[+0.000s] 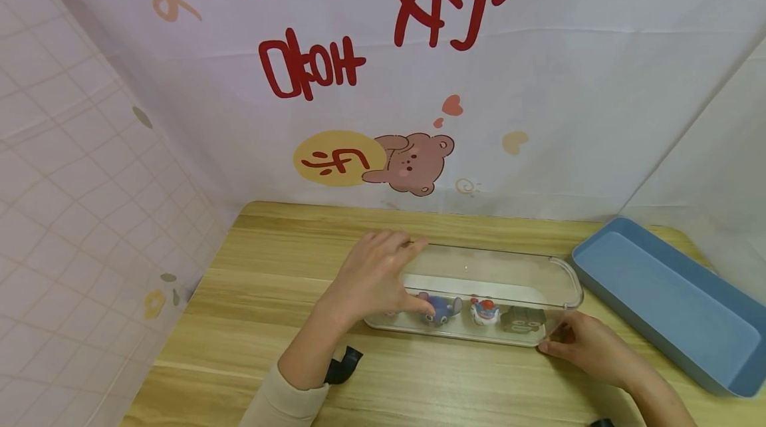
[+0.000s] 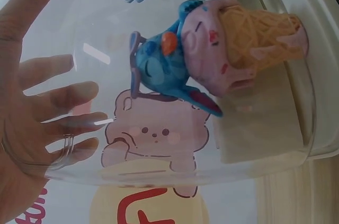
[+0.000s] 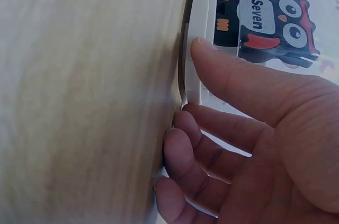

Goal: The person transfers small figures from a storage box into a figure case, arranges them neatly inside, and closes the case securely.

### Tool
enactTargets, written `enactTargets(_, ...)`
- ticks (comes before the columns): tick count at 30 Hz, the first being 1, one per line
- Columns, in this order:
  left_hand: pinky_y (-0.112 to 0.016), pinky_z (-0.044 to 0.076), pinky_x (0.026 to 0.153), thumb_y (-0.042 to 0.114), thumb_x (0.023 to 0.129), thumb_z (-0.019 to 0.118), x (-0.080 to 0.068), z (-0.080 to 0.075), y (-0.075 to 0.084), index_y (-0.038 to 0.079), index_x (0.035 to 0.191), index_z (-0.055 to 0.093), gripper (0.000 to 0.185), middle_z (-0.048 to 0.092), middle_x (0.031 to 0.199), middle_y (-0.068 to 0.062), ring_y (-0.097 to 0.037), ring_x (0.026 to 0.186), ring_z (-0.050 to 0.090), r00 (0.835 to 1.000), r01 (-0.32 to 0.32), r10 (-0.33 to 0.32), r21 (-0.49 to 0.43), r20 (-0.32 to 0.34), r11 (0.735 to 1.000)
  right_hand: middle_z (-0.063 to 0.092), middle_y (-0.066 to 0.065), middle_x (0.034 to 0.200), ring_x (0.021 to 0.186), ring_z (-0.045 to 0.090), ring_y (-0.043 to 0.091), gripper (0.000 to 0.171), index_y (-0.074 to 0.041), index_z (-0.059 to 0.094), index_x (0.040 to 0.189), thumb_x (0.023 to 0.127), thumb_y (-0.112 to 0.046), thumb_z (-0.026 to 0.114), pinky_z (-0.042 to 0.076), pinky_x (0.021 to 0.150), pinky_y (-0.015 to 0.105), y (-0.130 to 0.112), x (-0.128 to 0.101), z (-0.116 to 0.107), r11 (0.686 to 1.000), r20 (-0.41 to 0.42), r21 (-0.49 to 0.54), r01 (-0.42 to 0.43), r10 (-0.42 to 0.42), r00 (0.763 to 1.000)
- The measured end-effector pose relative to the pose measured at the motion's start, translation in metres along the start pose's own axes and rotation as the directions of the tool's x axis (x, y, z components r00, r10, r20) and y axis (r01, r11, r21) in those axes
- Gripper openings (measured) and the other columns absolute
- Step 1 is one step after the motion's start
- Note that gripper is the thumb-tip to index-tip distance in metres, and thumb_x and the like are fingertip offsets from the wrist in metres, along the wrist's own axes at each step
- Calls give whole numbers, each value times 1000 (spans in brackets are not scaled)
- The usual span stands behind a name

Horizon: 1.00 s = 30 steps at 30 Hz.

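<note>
A long display case with a clear cover (image 1: pixel 497 267) and a white base (image 1: pixel 455 336) stands on the wooden table. My left hand (image 1: pixel 377 274) spans the top of the cover near its left end, thumb toward me and fingers at the far edge. At the right front corner, my right hand (image 1: pixel 586 347) pinches the base, its thumb on the white rim (image 3: pixel 193 75) and fingers curled beneath. Inside sit several small figures: a blue one on an ice-cream cone (image 2: pixel 159 65), a white one with a red top (image 1: pixel 485 312) and a dark owl marked "Seven" (image 3: pixel 278 23).
A blue rectangular tray (image 1: pixel 664 307) lies at an angle on the right, close to the case's end. Behind the table (image 1: pixel 251 294) hangs a white printed cloth (image 1: pixel 568 94) with a bear and red characters. Another cloth (image 1: pixel 72 201) hangs on the left.
</note>
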<state>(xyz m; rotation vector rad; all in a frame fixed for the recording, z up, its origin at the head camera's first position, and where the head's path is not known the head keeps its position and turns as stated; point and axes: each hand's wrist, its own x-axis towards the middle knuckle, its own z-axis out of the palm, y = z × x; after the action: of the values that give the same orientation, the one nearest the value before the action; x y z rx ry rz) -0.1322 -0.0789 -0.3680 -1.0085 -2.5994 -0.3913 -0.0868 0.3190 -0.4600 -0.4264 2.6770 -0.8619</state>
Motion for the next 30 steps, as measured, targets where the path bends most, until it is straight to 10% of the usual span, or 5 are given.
enactTargets(30,-51,46,109,70,59,93,-6,7,2,12,141,67,104,66,124,-7,-27,121,61,997,50,-45,-68,70,996,65,-10,86,77,52,0,24,-15,71,98,89,-33,85,48,67,26,0,0,0,998,-28,-46,-32,30,999)
